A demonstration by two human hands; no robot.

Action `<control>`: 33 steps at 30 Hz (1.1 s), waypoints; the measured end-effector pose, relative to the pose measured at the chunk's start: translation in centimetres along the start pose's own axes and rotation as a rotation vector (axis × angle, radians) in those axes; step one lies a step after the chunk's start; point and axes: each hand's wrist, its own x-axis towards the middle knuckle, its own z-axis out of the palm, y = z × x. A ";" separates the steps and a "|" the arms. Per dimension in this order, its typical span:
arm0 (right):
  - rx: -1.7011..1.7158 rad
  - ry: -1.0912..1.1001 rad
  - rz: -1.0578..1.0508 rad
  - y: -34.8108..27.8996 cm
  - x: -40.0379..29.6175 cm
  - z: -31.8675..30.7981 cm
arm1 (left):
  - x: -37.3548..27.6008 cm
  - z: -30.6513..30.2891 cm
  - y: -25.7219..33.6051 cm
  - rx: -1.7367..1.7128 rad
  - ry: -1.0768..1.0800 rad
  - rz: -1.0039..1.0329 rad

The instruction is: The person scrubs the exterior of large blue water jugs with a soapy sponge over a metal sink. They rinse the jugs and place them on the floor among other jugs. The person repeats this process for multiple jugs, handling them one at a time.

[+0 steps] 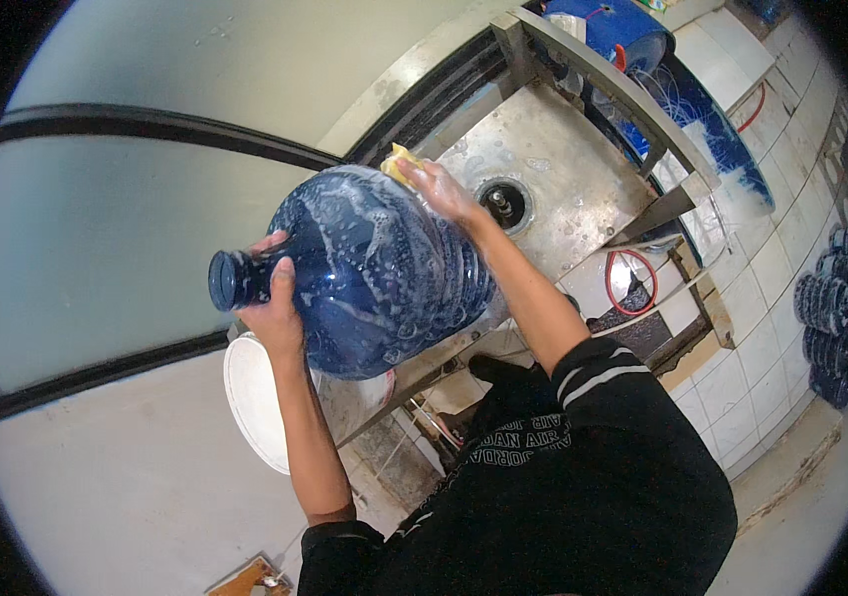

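A large blue plastic water jug (364,276), streaked with soap suds, lies on its side above the near left end of a metal work surface (573,141). Its open neck points left. My left hand (275,313) grips that neck, thumb on the near side and fingertips showing on the far side. On the jug's upper far side, my right hand (439,190) presses a yellow sponge (400,164); suds cover its fingers. The jug hides part of the surface beneath it.
Right of the jug, a round fitting (502,205) sits in the metal surface, bordered by a metal frame (617,89). A white bucket (256,402) stands below my left forearm. Blue drums (617,30), a red hose (608,279) and several dark blue jugs (837,313) are at the right.
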 end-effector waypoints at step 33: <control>-0.145 0.440 -0.115 16.8 -17.3 2.6 | -0.8 -1.9 -1.7 0.024 0.024 -0.034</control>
